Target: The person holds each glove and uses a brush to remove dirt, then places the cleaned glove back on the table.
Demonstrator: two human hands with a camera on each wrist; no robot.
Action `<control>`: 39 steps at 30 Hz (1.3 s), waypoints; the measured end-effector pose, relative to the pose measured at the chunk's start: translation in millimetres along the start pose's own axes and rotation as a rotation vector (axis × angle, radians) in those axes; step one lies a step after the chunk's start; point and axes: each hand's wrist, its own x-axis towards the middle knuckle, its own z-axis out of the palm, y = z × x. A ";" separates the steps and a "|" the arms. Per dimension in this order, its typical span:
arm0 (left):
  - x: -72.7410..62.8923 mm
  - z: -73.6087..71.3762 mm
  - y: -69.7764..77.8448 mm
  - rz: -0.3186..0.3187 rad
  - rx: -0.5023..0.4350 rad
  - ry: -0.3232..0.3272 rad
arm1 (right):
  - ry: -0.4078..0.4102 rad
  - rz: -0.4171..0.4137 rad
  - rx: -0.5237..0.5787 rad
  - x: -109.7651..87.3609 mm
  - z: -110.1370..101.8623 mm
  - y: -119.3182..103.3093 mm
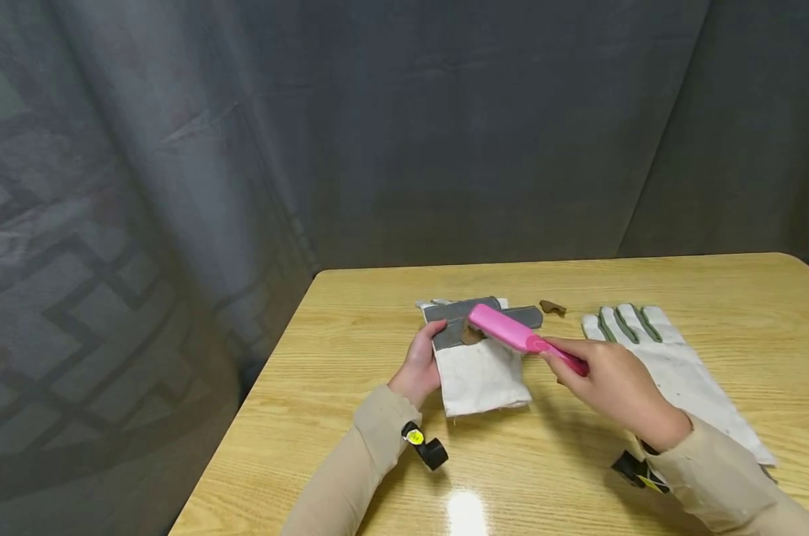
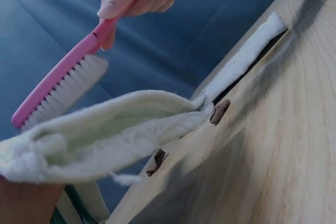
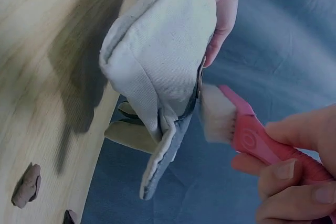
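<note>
A work glove [image 1: 481, 376], white at the cuff and grey over the palm, is held up above the table by my left hand [image 1: 420, 366], with the thumb on its grey side. A brown flake [image 1: 472, 335] sits on the grey part. My right hand [image 1: 621, 383] grips the handle of a pink brush [image 1: 504, 327]. Its white bristles [image 3: 218, 114] face the grey side of the glove, right at its surface in the right wrist view. In the left wrist view, the fuzzy cuff [image 2: 105, 135] gapes toward the camera.
A second white glove [image 1: 692, 380] with green between its fingers lies flat on the wooden table [image 1: 297, 417] at the right. Brown pieces [image 2: 219, 112] lie on the table behind the held glove. A dark curtain [image 1: 458, 149] hangs past the far edge.
</note>
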 end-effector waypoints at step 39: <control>2.6 -0.9 3.2 0.018 -0.007 0.015 | 0.065 -0.049 0.071 -0.2 5.1 -4.2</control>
